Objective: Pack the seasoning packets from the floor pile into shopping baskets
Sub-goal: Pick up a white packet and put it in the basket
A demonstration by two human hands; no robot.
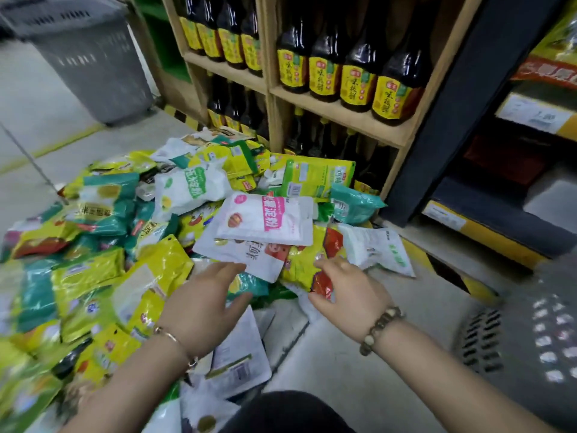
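Shop floor of pale concrete (327,354) runs beside a wooden shelf (340,115) stocked with dark sauce bottles (356,67) wearing yellow labels; their printed characters are there but too soft to read with confidence. Spread across the floor against that shelf lies the pile of seasoning packets (131,232), mostly yellow, green and white. One grey basket (93,67) stands well off at the upper left, and the rim of another grey basket (512,339) shows at the lower right, close to the person's right arm. The step in hand looks like picking: both hands are open and reaching into the near edge of the pile. The left hand (203,310) hovers with spread fingers over a white packet with a red picture (249,257), and the right hand (349,292) has thumb and fingers parted around the corner of a red and yellow packet (315,264), not yet closed on it. Next, I judge, comes pinching those packets firmly and swinging them right to the nearer basket. A white packet with a pink band (265,218) carries bold pink lettering, blurred by motion.
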